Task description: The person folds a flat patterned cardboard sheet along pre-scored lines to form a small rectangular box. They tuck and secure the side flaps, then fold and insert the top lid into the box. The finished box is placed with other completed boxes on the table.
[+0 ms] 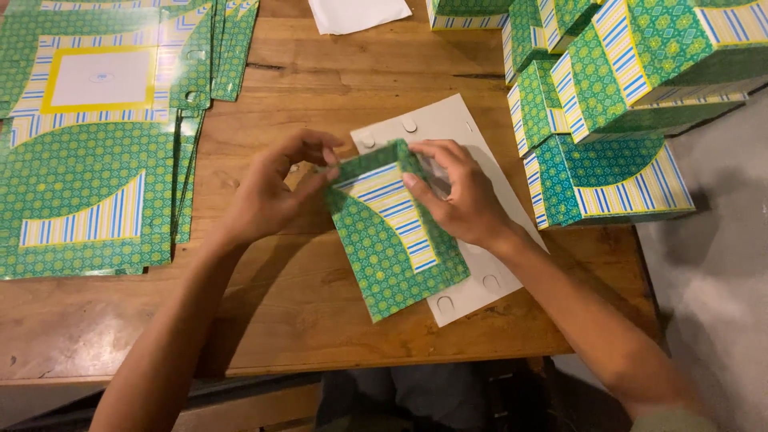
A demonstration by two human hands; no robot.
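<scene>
— What is nearest to the person?

— The wooden table [320, 312], and on it a green patterned cardboard sheet [392, 232] with a curved band of blue, white and yellow stripes. It is partly folded; its white inner side lies flat on the table with small round tabs showing.

— How do the hands stand?

— The left hand [268, 196] pinches the top left corner of the sheet, thumb and fingers closed on the edge. The right hand [460, 192] presses the top right part, with fingers bent and closed on the fold.

— And farther away?

— On the left lies a stack of flat sheets [88, 152] of the same pattern. On the right stand the finished boxes [608, 96], piled together. At the far edge lies a white paper [356, 14].
</scene>
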